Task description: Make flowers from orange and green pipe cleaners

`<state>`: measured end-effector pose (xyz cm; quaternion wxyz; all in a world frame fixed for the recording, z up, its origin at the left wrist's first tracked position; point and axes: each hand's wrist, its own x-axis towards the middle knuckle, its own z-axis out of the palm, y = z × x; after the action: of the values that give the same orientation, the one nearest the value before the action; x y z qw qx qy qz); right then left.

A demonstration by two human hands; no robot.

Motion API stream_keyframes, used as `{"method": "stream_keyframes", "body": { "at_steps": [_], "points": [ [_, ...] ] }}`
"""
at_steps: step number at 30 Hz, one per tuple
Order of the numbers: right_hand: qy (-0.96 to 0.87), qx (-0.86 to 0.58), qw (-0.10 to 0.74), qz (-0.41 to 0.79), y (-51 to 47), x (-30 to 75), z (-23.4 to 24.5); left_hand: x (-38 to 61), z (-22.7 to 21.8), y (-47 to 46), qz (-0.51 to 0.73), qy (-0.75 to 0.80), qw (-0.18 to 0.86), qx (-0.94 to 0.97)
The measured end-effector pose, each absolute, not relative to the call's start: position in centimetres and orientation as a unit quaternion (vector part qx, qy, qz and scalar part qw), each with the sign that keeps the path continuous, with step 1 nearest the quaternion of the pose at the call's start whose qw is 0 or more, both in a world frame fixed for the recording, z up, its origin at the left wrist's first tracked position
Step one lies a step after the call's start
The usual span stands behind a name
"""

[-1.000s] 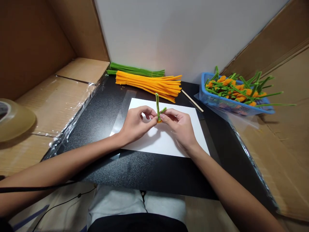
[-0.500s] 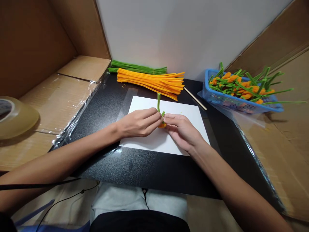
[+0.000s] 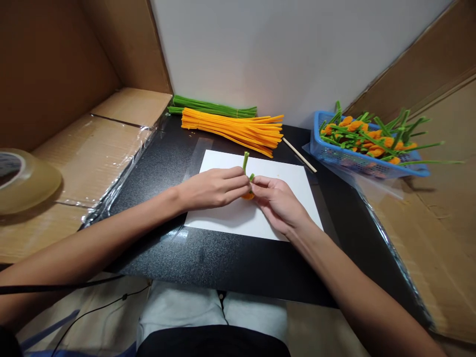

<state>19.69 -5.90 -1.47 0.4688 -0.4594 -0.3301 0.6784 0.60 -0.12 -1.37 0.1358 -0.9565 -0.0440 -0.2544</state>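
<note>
Over a white sheet of paper (image 3: 223, 220), both my hands pinch one small orange-and-green pipe cleaner piece (image 3: 248, 196). Its orange part shows just below my fingertips, and green ends stick up above them. My left hand (image 3: 213, 188) comes in from the left with its fingers closed around the green part. From the right, my right hand (image 3: 279, 202) grips the same piece between thumb and fingers. The fingers cover most of the middle of the piece, so how the stems are joined is hidden.
Behind the paper lie a bundle of orange pipe cleaners (image 3: 234, 130), a green bundle (image 3: 215, 106) and a thin wooden stick (image 3: 299, 155). A blue basket (image 3: 372, 166) at the right holds several orange-and-green pieces. At the left sits a tape roll (image 3: 35, 183) on cardboard.
Both hands stay at nearly the same spot, still pinching the piece. The upright green end now stands slightly lower and leans a little to the right. The view has shifted slightly.
</note>
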Motion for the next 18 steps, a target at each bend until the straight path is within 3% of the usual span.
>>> {"method": "stream_keyframes", "body": {
  "at_steps": [5,13,15,18],
  "points": [
    [-0.361,-0.460,0.499,0.639,-5.6,20.0,-1.4,0.7,-1.8,-0.1,-0.296,-0.094,0.072,-0.948],
    [-0.422,-0.428,0.526,0.602,-5.4,20.5,-0.7,1.8,-2.9,-1.3,-0.475,-0.225,-0.170,-0.833],
    [-0.424,-0.422,0.524,0.607,-5.4,20.5,-0.8,1.9,-2.9,-1.3,-0.487,-0.217,-0.157,-0.831],
    [-0.414,-0.404,0.527,0.622,-5.4,20.2,-0.9,1.8,-2.7,-1.2,-0.492,-0.184,-0.024,-0.851]
  ]
}}
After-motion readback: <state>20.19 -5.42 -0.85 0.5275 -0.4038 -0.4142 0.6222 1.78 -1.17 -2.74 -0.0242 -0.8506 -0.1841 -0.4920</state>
